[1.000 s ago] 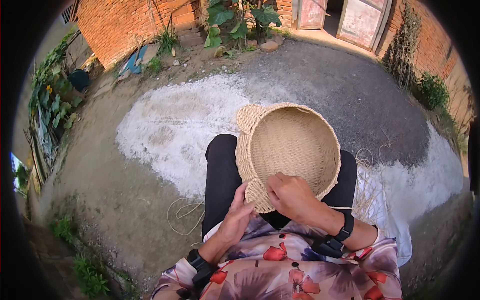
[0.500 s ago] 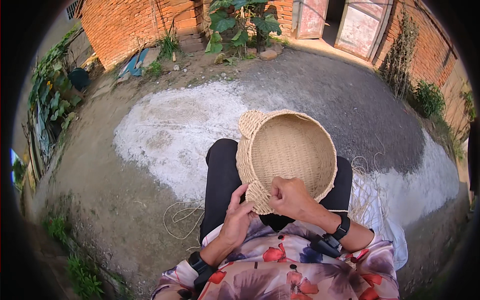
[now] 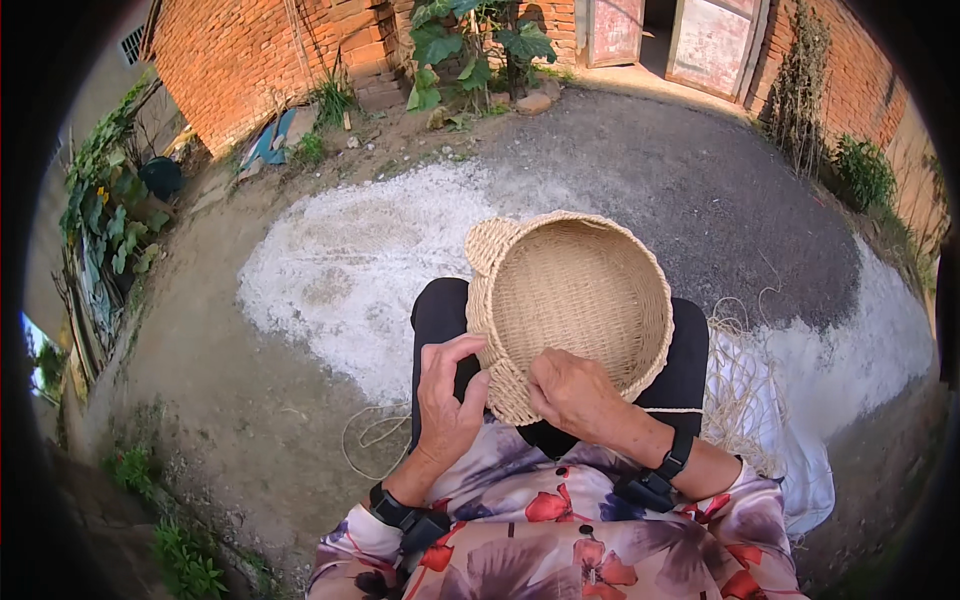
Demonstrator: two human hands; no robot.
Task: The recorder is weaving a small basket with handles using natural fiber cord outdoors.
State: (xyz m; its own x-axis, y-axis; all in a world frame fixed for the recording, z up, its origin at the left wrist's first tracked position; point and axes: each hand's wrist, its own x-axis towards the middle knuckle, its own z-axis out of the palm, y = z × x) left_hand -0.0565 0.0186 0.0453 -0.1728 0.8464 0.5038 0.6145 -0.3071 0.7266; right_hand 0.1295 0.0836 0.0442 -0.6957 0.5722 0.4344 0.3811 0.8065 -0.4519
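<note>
A round woven basket (image 3: 570,290) of pale twisted cord rests tilted across my thighs, its opening facing up. Two small rounded woven ear-shaped flaps stand on its left side: one upper flap (image 3: 490,246) and one lower flap (image 3: 511,395). My left hand (image 3: 452,400) is beside the basket's left wall, thumb and fingers spread, its fingertips close to the weave; whether they touch it I cannot tell. My right hand (image 3: 572,393) is closed at the near rim, beside the lower flap. What its fingers grip is hidden.
Taut pale cord (image 3: 672,410) runs right from beneath my right forearm. A loose cord bundle (image 3: 745,385) lies on a white sack (image 3: 800,470) at my right. Another cord loop (image 3: 375,440) lies on the ground at left. White powdery material (image 3: 340,260) covers ground ahead.
My left hand has lifted off the lower flap and its fingers have spread upward along the basket's side. My right hand has shifted slightly left and up, staying closed. The basket has shifted slightly left.
</note>
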